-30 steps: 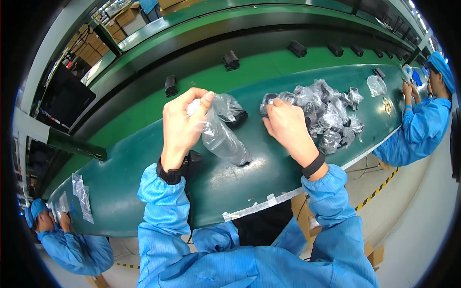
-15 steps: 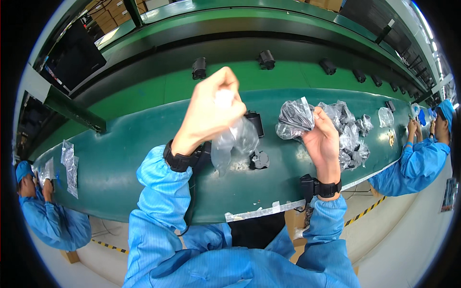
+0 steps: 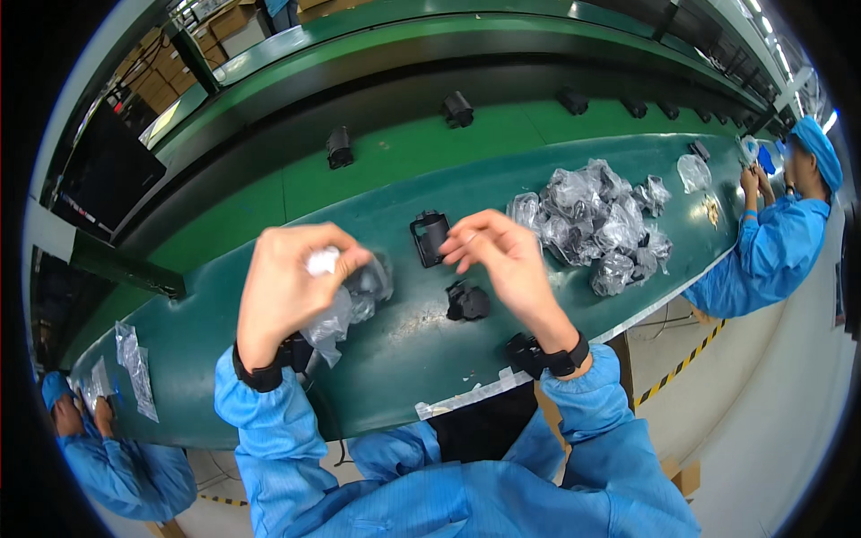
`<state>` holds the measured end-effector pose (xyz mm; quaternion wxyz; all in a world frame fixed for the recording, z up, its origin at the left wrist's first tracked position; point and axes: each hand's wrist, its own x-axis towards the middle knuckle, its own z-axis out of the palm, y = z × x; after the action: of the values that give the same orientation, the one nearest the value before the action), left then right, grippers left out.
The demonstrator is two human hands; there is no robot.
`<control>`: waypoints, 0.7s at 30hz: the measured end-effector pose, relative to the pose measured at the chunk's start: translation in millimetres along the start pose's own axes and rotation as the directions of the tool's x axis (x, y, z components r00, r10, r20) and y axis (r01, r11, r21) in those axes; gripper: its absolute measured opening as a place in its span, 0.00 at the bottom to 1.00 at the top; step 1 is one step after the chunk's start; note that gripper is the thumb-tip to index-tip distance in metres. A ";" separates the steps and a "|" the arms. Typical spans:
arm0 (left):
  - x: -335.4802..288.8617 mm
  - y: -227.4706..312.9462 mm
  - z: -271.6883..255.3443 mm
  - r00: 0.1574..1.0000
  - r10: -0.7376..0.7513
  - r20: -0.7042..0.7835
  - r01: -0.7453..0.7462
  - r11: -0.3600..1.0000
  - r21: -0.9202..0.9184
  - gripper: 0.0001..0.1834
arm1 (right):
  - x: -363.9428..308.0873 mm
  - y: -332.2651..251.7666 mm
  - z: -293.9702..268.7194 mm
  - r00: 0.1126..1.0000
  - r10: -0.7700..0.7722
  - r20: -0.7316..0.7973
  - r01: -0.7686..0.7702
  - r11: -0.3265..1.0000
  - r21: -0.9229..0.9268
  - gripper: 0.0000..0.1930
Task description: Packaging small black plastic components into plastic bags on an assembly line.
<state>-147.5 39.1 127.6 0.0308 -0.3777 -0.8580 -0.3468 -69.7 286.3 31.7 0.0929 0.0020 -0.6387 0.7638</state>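
My left hand (image 3: 291, 282) is closed on a crumpled clear plastic bag (image 3: 330, 325) over the table. Something white (image 3: 323, 261) shows between its thumb and fingers; I cannot make out what it is. My right hand (image 3: 507, 260) has its fingers apart and slightly curled, with nothing seen in them. Those fingertips are close to a black plastic housing (image 3: 430, 238) standing on the table. Nearer to me lies a smaller black part (image 3: 466, 301). To the right of my right hand is a heap of dark parts in clear bags (image 3: 583, 215).
Black units (image 3: 339, 148) stand spaced in a row along the green strip (image 3: 395, 143) beyond the table. Flattened plastic bags (image 3: 136, 372) lie at the left. Co-workers in blue sit at the right (image 3: 767, 242) and left (image 3: 121, 471). A green post (image 3: 130, 269) rises at the far left.
My right hand has let go of a bagged part and moved left toward the black housing. My left hand has moved left and lower with the plastic bag. The whole view has shifted.
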 end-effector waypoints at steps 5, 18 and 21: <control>-2.3 -6.4 4.7 0.985 -0.112 -0.128 0.109 0.993 -0.035 0.12 | -10.2 -12.2 -40.0 0.866 -0.464 -0.187 0.150 0.598 -0.787 0.04; 20.4 -8.4 -4.6 0.978 -0.057 -0.200 -0.085 0.769 -0.634 0.10 | -20.8 -22.8 -76.4 0.981 0.104 -0.162 -0.104 0.995 0.012 0.09; 20.1 -3.3 16.8 0.983 -0.048 -0.174 -0.074 0.770 -0.634 0.05 | -27.7 -26.7 -62.5 0.996 0.086 -0.024 -0.068 0.909 0.410 0.16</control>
<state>-160.4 60.5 119.3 -0.0192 -0.3386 -0.6802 -0.6498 -31.4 347.8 42.9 0.0734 -0.0194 -0.4624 0.8834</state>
